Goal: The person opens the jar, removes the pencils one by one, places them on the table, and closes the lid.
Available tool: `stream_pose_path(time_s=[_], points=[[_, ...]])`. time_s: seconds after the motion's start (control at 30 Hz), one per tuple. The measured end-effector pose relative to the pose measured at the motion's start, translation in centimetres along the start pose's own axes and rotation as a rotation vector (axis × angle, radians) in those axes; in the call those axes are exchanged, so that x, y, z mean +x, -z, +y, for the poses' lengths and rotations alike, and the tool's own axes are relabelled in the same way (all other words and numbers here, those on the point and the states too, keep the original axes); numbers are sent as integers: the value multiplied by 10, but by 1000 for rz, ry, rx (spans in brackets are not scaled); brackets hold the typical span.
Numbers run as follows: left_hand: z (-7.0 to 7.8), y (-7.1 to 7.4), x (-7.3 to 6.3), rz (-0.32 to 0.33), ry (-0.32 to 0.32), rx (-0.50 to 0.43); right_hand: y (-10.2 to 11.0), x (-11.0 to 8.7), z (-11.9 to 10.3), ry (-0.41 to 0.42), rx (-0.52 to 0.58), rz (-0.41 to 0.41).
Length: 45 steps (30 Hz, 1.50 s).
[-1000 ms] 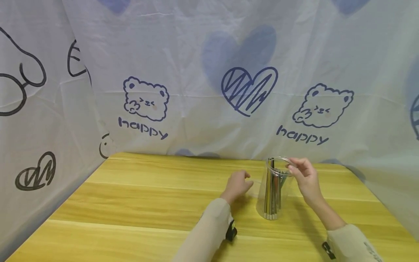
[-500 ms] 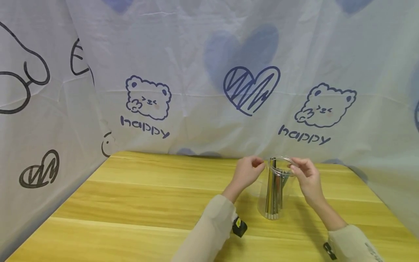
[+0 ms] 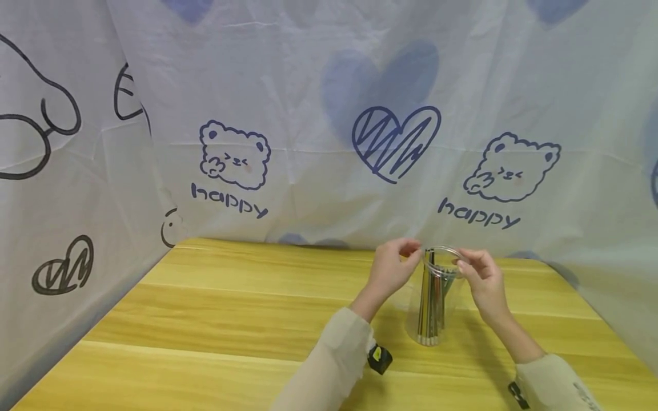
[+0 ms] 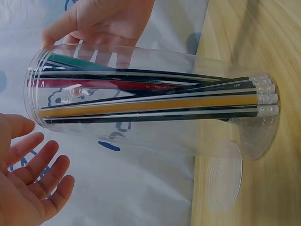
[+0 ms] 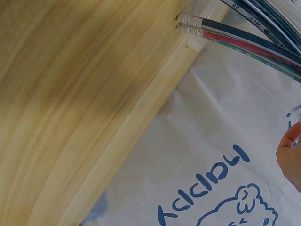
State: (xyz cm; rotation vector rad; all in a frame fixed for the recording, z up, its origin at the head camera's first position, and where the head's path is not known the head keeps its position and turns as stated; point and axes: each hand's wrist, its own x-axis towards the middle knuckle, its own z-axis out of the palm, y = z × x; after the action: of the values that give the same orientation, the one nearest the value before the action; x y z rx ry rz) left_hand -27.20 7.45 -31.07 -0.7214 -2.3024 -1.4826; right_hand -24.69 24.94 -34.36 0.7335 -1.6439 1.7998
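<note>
A tall clear plastic tube [image 3: 415,305] stands on the table with several pencils [image 3: 432,305] inside, their eraser ends down. Its upper rim is uncovered. My right hand [image 3: 484,279] grips that rim from the right with thumb and fingers; part of the same hand [image 5: 290,157] shows at the edge of the right wrist view. On the opposite side, my left hand [image 3: 393,268] is at the rim. In the left wrist view, the left hand's fingers [image 4: 54,181] are spread and loosely bent, thumb tip close to the rim; contact is unclear. A clear round lid [image 4: 225,176] lies beside the tube.
The wood-grain table [image 3: 205,325] extends leftward and toward the front. A white printed cloth [image 3: 308,188] hangs behind the table, and another side of cloth runs along the left.
My left hand has lifted from low beside the lid up to the tube's rim. The right hand stays on the rim, and the tube has hardly moved.
</note>
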Motion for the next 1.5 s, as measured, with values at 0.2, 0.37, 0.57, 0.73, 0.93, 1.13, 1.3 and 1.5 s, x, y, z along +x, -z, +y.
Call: stream_pose_path(time_s=[0.2,0.37,0.57,0.73,0.93,1.13,1.3,1.5], points=[[7,1,-4,11,-70,58,1,-1,0,1,-7,5],[11,0,-5,-15,-78,104,0,0,0,8,8,5],[16,0,-6,0,-94,177,-1,0,0,2,-5,15],[18,1,-8,-5,-171,249,-1,0,0,3,-18,17],[20,1,-9,4,-312,362,-1,0,0,4,-30,15],[21,1,-12,6,-389,407,-1,0,1,10,-38,11],[22,0,-14,1,-400,413,-1,-1,0,4,-39,10],[25,0,-15,8,-405,411,-1,-2,0,-3,-42,11]])
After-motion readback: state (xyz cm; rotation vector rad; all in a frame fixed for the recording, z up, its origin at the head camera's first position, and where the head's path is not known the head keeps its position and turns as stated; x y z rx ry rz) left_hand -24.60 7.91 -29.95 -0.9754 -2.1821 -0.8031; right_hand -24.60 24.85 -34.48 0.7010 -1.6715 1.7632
